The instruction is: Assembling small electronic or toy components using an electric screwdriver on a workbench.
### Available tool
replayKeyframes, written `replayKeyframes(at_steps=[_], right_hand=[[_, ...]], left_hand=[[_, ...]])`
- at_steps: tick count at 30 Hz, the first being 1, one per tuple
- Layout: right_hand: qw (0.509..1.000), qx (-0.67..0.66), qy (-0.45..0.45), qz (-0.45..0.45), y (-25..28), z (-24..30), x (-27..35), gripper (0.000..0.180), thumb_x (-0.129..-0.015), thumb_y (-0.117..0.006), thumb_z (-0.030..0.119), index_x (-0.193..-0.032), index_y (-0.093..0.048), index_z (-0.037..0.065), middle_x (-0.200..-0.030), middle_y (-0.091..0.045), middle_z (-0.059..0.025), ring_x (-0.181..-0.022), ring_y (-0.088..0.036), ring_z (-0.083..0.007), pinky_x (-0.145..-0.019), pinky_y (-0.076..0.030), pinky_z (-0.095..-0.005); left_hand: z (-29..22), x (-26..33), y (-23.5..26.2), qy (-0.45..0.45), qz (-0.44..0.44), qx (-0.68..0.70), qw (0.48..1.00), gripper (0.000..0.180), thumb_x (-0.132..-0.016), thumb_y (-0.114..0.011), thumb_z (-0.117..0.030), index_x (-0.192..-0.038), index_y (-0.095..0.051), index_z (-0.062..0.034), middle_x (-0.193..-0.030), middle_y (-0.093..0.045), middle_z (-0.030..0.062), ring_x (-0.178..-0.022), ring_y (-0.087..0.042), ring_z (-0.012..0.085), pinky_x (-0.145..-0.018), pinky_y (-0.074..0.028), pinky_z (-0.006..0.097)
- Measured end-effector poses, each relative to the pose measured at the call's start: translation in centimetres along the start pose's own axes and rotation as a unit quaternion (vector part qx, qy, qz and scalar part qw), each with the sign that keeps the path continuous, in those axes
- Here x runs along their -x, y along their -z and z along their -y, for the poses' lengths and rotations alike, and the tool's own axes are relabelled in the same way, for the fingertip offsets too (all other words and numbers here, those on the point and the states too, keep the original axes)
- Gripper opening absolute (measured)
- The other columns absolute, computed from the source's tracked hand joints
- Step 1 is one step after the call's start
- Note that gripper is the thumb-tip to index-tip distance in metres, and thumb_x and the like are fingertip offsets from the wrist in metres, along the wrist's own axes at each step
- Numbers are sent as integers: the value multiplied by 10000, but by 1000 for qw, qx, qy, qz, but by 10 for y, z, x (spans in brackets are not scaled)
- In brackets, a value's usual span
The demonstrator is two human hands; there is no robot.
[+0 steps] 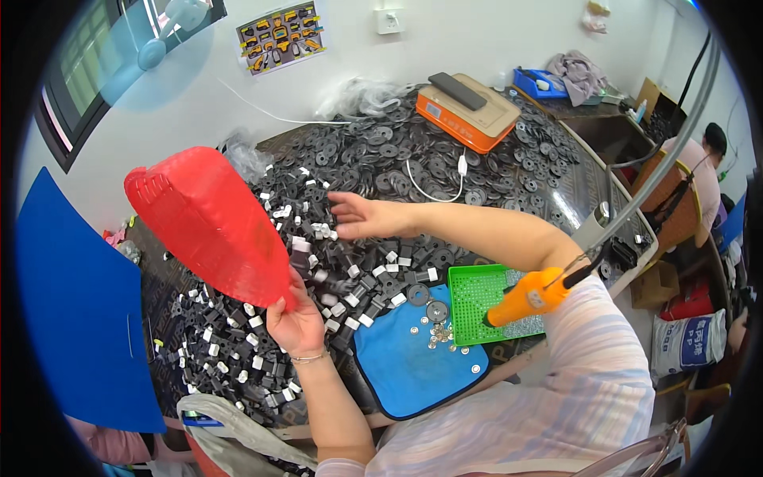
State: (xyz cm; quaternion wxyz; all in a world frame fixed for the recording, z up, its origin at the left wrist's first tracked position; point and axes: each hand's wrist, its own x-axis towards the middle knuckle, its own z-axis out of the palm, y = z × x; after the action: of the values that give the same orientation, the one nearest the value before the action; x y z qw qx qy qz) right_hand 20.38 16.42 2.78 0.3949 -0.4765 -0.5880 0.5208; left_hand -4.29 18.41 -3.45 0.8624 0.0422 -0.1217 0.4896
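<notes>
We see the left hand (296,322) clamped on the lower edge of a red perforated plastic basket (208,222), which is tipped up on its side above the heap of small black plastic parts with white inserts (318,270) covering the table. The right hand (362,216) reaches across that heap with fingers spread and loose, gripping nothing, its fingertips just over the parts near the basket's rim. Nearer to us lie a blue mat (405,366) with scattered small metal washers (439,332) and, beside it, a green mesh tray (475,290). An orange-handled power screwdriver (528,298) hangs on its cable over the tray. Farther back an orange and beige box-shaped device (469,111) sits among flat black rings (397,159).
</notes>
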Motion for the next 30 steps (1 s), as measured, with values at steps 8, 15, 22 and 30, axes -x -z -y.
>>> replayKeyframes(at_steps=[8,15,22,30], right_hand=[[996,-71,-63,-8,29,-13,74,654,-838,-639,360,-1356,-350,86,-1224,-517,-110,-1011,-581,-197,-829,-499,-355],[945,-216,10,-245,26,-13,116,478,-847,-622,286,-1244,-446,87,-1180,-570,-71,-1037,-584,-234,-823,-520,-418],[786,-430,54,-441,83,-84,163,307,-879,-515,180,-1141,-503,19,-1088,-609,-146,-975,-614,-281,-796,-546,-368],[779,-481,-77,-394,90,-92,201,662,-749,-744,280,-1225,-398,-23,-1153,-494,-286,-1013,-559,-444,-727,-568,-434]], left_hand=[[23,5,-18,-72,-97,-282,952,528,-755,-444,67,-1279,-371,66,-1288,-451,198,-1169,-481,335,-975,-453,416],[63,17,-28,34,-41,-481,875,534,-854,-468,-10,-1349,-275,-63,-1272,-460,115,-1090,-533,248,-842,-509,381],[76,22,-17,128,79,-574,805,565,-850,-573,-14,-1357,-325,-20,-1367,-381,130,-1250,-408,255,-947,-432,337],[81,21,14,77,98,-680,722,325,-844,-601,-9,-1156,-511,13,-1105,-575,109,-1016,-570,167,-872,-478,263]])
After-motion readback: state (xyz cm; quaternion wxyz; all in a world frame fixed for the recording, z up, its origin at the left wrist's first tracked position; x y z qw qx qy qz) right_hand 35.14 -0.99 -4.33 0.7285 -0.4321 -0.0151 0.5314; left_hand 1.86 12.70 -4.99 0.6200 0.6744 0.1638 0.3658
